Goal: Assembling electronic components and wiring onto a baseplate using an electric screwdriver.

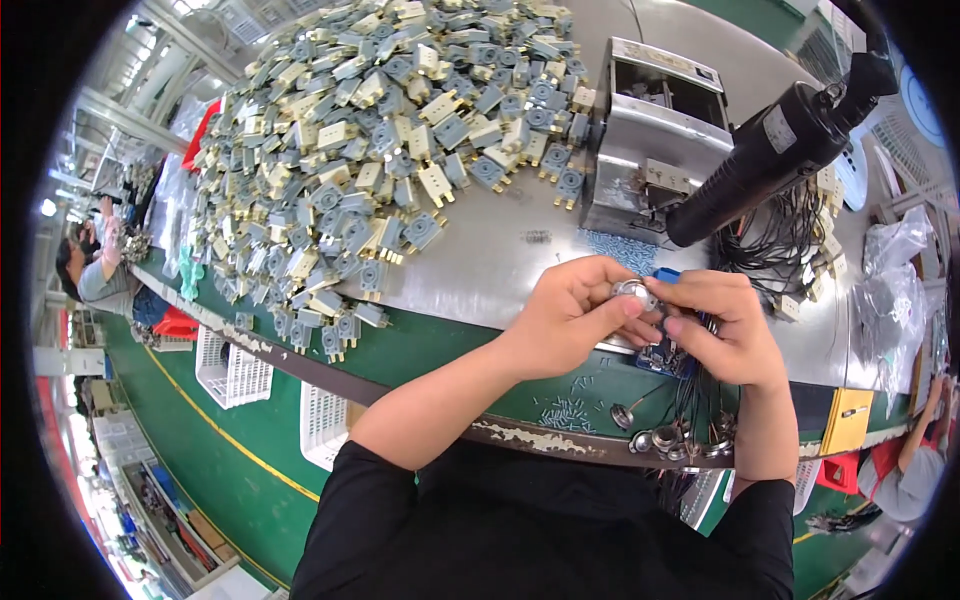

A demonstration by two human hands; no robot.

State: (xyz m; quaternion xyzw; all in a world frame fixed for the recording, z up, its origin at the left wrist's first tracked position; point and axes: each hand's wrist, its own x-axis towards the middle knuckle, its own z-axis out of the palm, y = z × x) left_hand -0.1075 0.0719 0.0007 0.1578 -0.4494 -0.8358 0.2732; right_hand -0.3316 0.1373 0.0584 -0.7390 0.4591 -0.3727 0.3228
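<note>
Over the near edge of the bench, my hands meet around a small round silver metal part (632, 288). My left hand (565, 318) pinches it between thumb and fingers. From the other side, the bent fingers of my right hand (733, 322) close at the same part; fingers partly cover it, so its full shape is hidden. Beneath my hands lies a blue piece (662, 358), partly covered. Round metal cups with dark wires (668, 438) gather at the bench edge below my right hand. Loose small screws (568, 412) are scattered on the green mat.
A big heap of grey and cream plug-like housings (400, 130) covers the bench's left. Behind my hands stand a metal box-shaped machine (655, 130), a pile of blue screws (620, 250) and a black cylindrical tool (765, 160). Black cables (770, 245) lie at right; people work nearby.
</note>
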